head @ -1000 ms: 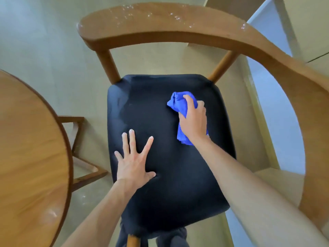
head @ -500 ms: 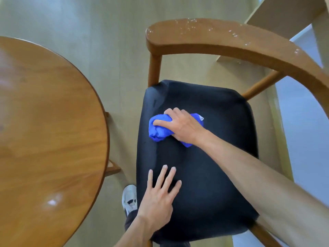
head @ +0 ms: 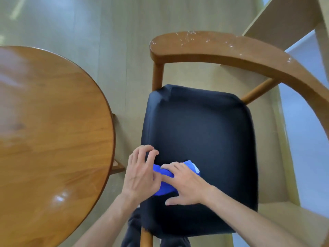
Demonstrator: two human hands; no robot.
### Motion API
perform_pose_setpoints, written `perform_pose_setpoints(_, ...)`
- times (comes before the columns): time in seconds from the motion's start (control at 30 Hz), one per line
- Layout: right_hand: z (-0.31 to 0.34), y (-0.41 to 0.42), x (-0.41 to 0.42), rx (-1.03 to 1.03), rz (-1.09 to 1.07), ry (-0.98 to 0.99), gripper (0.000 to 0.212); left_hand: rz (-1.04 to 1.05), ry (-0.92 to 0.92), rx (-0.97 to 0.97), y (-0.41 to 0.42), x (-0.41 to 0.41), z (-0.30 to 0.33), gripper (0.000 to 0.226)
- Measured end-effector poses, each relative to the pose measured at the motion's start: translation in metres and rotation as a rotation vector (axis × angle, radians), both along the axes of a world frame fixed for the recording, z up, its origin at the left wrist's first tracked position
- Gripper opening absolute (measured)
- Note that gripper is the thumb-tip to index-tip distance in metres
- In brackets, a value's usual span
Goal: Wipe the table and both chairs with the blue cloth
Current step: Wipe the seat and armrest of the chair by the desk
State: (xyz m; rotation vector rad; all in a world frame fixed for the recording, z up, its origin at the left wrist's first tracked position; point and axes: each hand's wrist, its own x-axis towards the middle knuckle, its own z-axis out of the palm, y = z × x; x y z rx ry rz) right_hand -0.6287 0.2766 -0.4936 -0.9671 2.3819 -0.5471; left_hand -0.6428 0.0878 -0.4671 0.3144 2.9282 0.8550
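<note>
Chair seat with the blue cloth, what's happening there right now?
A person is wiping the black chair seat with the blue cloth. The right hand grips the bunched cloth near the seat's front left part, and the left hand sits against the cloth at the seat's left edge, fingers curled. White specks show on the wooden backrest. The round table stands to the left.

bright, even | glare on table [head: 58, 198] | edges warped, slightly blurred

A dining corner in a home is showing here: a round wooden table [head: 53, 132] at left, a cushioned wooden chair [head: 204, 49] at centre, pale floorboards [head: 115, 24] stretching above.
</note>
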Motion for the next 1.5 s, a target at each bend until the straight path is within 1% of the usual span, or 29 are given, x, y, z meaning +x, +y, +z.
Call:
perform_pose_setpoints(0.03, 0.003, 0.013, -0.007, 0.006, -0.068, -0.023, 0.068, -0.049, -0.019, -0.012, 0.002, -0.002, -0.001, 0.045)
perform_pose_setpoints(0.07, 0.005, 0.03, -0.014, -0.004, -0.176, 0.018, 0.061, -0.102, -0.04, -0.024, 0.006, -0.002, -0.003, 0.051)
perform_pose_setpoints(0.1, 0.003, 0.052, -0.024, 0.005, -0.299, 0.104, 0.054, -0.165, -0.065, -0.049, 0.013, -0.001, -0.007, 0.059)
perform_pose_setpoints(0.13, -0.002, 0.075, -0.032, 0.05, -0.414, 0.186, 0.05, -0.245, -0.094, -0.101, 0.022, 0.001, -0.011, 0.067)
perform_pose_setpoints(0.17, -0.008, 0.096, -0.037, 0.128, -0.498, 0.227, 0.05, -0.342, -0.122, -0.18, 0.033, 0.005, -0.018, 0.076)
perform_pose_setpoints(0.2, -0.015, 0.11, -0.038, 0.207, -0.557, 0.224, 0.052, -0.427, -0.138, -0.274, 0.045, 0.011, -0.025, 0.081)
perform_pose_setpoints(0.23, -0.023, 0.117, -0.037, 0.253, -0.6, 0.216, 0.054, -0.468, -0.145, -0.353, 0.055, 0.019, -0.03, 0.084)
perform_pose_setpoints(0.3, -0.037, 0.111, -0.031, 0.271, -0.679, 0.212, 0.056, -0.467, -0.154, -0.432, 0.066, 0.041, -0.037, 0.083)
perform_pose_setpoints(0.37, -0.046, 0.098, -0.024, 0.277, -0.752, 0.21, 0.057, -0.512, -0.116, -0.42, 0.065, 0.067, -0.039, 0.078)
perform_pose_setpoints(0.47, -0.053, 0.094, -0.019, 0.296, -0.772, 0.237, 0.058, -0.585, -0.094, -0.395, 0.054, 0.079, -0.043, 0.077)
perform_pose_setpoints(0.53, -0.058, 0.097, -0.019, 0.309, -0.764, 0.281, 0.058, -0.535, -0.087, -0.383, 0.05, 0.054, -0.049, 0.077)
perform_pose_setpoints(0.6, -0.061, 0.097, -0.019, 0.309, -0.769, 0.313, 0.058, -0.459, -0.028, -0.37, 0.046, 0.017, -0.053, 0.078)
perform_pose_setpoints(0.7, -0.064, 0.096, -0.02, 0.3, -0.767, 0.342, 0.058, -0.475, 0.064, -0.347, 0.038, -0.036, -0.061, 0.08)
perform_pose_setpoints(0.77, -0.064, 0.096, -0.02, 0.296, -0.767, 0.355, 0.058, -0.423, 0.071, -0.35, 0.036, -0.072, -0.062, 0.08)
perform_pose_setpoints(0.93, -0.066, 0.096, -0.021, 0.312, -0.769, 0.379, 0.057, -0.255, 0.072, -0.411, 0.031, -0.2, -0.061, 0.07)
perform_pose_setpoints(1.03, -0.068, 0.097, -0.022, 0.317, -0.767, 0.393, 0.058, -0.189, 0.044, -0.431, 0.028, -0.23, -0.064, 0.067)
perform_pose_setpoints(1.17, -0.068, 0.097, -0.021, 0.321, -0.769, 0.393, 0.058, -0.001, -0.087, -0.299, 0.029, -0.207, -0.063, 0.065)
perform_pose_setpoints(1.23, -0.068, 0.097, -0.022, 0.321, -0.766, 0.388, 0.058, 0.005, -0.096, -0.275, 0.022, -0.178, -0.063, 0.064)
perform_pose_setpoints(1.3, -0.067, 0.096, -0.022, 0.323, -0.768, 0.385, 0.058, -0.025, -0.087, -0.214, 0.009, -0.121, -0.062, 0.063)
perform_pose_setpoints(1.33, -0.067, 0.096, -0.022, 0.325, -0.771, 0.382, 0.058, -0.051, -0.11, -0.181, 0.001, -0.081, -0.061, 0.064)
perform_pose_setpoints(1.43, -0.066, 0.096, -0.022, 0.329, -0.773, 0.373, 0.059, -0.216, -0.262, -0.14, -0.017, 0.054, -0.056, 0.076)
perform_pose_setpoints(1.5, -0.066, 0.095, -0.022, 0.33, -0.771, 0.379, 0.059, -0.341, -0.38, -0.179, -0.022, 0.112, -0.054, 0.073)
